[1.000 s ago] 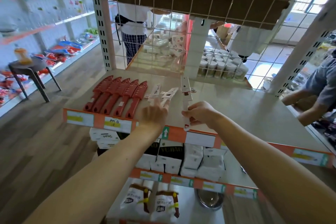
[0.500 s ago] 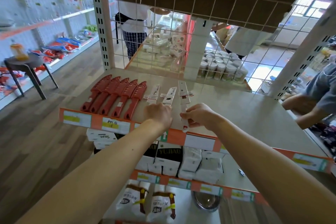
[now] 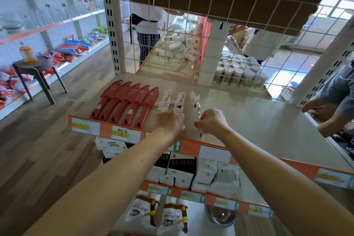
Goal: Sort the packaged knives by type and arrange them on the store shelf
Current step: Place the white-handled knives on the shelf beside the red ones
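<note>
Both hands work at the shelf's (image 3: 268,120) front edge: the right hand (image 3: 212,120) has its grip pinched on the third white packaged knife (image 3: 195,99), the left hand (image 3: 169,121) curled over the second white knife (image 3: 179,101), grasp unclear. Further left lie another white knife (image 3: 165,100) and five red sheathed knives (image 3: 124,103) in a row.

Five red sheathed knives (image 3: 125,104) lie side by side in a slanted row at the shelf (image 3: 258,120) front-left, handles toward the edge. Right of them three white packaged knives (image 3: 179,101) lie roughly parallel, tips pointing back; the rightmost (image 3: 195,99) tilts slightly left.
</note>
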